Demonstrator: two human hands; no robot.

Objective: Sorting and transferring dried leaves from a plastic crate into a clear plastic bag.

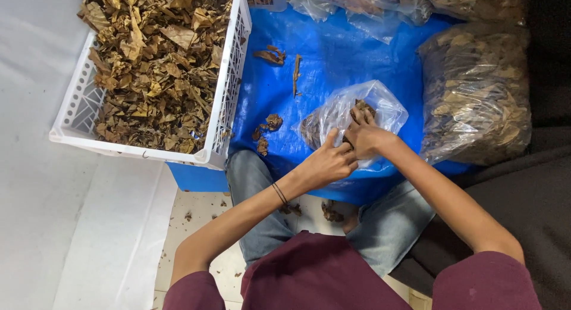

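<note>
Blue tarpaulin (333, 54): spread over the floor, carrying everything below.

White plastic crate (229, 107): heaped with dry brown leaves (154, 66), at the person's left, overhanging the tarpaulin edge.

Large filled clear bag (476, 93): packed with leaves, at the right; more such bags at the top edge.

Small clear plastic bag (357, 110): on the tarpaulin just ahead of the knees, partly filled, mouth open toward the person.

Left hand (327, 161): fingers pinching the bag's near edge.

Right hand (364, 134): fingers curled, pressing leaves into the mouth.

Loose leaf scraps (270, 122): scattered between crate and bag.

Risk, judged: brittle leaves may crumble under pressure, the thin film may tear, or leaves may spill if the pinched edge slips.
</note>
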